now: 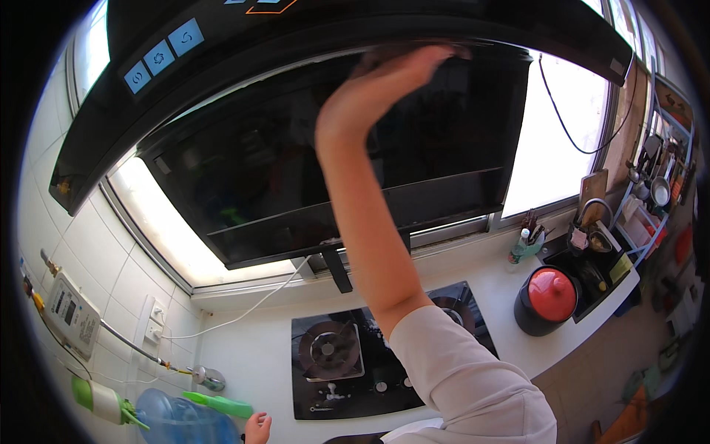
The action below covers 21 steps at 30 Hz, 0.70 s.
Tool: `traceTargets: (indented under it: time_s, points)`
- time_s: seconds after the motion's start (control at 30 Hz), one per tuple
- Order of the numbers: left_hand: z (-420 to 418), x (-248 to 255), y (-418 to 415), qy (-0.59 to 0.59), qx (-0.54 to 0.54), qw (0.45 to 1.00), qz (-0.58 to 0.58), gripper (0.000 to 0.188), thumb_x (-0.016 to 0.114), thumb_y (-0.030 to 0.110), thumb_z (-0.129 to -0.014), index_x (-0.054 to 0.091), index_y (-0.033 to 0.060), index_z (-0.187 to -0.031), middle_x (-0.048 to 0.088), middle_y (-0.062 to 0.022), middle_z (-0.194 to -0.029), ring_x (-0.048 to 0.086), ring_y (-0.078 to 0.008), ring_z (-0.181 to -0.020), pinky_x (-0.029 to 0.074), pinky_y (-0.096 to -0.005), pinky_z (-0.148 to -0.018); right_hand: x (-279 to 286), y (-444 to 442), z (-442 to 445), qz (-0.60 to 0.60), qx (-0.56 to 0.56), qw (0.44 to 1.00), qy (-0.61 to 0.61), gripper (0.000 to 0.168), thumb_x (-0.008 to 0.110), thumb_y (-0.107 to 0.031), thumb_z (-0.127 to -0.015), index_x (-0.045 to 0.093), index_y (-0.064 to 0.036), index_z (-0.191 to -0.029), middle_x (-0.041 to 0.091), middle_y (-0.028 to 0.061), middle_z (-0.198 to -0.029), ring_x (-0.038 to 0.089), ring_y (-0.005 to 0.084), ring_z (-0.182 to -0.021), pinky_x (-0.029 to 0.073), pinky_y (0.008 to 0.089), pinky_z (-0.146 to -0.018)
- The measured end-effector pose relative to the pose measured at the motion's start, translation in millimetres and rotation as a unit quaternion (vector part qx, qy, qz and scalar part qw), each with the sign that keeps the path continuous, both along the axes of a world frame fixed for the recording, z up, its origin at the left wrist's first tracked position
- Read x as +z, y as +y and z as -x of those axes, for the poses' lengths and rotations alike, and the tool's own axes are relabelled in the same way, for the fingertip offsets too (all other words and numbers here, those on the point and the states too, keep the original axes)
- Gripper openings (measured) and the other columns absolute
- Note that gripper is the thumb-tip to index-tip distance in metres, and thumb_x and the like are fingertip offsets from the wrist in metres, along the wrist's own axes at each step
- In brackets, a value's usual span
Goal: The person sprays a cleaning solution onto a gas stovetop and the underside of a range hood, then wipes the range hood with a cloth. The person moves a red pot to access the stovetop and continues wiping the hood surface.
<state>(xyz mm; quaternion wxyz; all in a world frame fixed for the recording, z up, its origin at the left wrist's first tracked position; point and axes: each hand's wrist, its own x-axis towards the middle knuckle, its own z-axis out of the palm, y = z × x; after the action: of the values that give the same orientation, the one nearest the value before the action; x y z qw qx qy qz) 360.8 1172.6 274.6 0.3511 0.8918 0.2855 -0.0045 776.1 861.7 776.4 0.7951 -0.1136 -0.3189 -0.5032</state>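
My right hand (410, 64) is raised to the black range hood (444, 127), near the top edge of its dark glossy panel. It is blurred, and whether it holds something dark cannot be told. At the bottom edge, my left hand (258, 428) is partly in view, fingers loosely bent, close to the end of a bright green plastic object (219, 404); no grip on it shows. Below the hood lies a black glass gas hob (355, 408) with white foam-like spots on its surface. My right forearm covers part of the hob and hood.
A blue water jug (177, 419) with a green-and-white pump (100, 400) stands at lower left, below a gas meter (72, 313). To the right are a black pot with a red lid (552, 294), a plastic bottle (518, 250) and a sink (588, 277). A white cord (238, 316) runs from the wall socket.
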Motion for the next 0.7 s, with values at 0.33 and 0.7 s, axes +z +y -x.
traceTargets:
  time_s: [0.33,0.7]
  points:
    - [36.3,5.4,29.5,0.025,0.062,0.995,0.071,0.031,0.057,0.020,-0.090,0.059,-0.0013,-0.113,0.066,-0.0142,-0.093,0.064,-0.0224,-0.080,0.051,-0.0347,-0.074,-26.8,-8.0,-16.3,0.035,0.126,0.986,-0.105,0.078,0.037,-0.012,-0.085,-0.007,-0.014,-0.150,0.027,0.0072,-0.141,0.031,0.0181,-0.125,0.023,0.0285,-0.105]
    - [-150.9,95.2,-53.2,-0.100,-0.059,0.993,0.022,0.031,0.062,0.018,-0.087,0.059,-0.0005,-0.112,0.068,-0.0154,-0.095,0.067,-0.0248,-0.085,0.052,-0.0346,-0.071,-53.9,98.8,-12.4,0.219,0.085,0.971,0.040,0.061,0.038,0.005,-0.090,0.012,-0.001,-0.145,0.020,0.0211,-0.142,0.025,0.0302,-0.129,0.025,0.0359,-0.105]
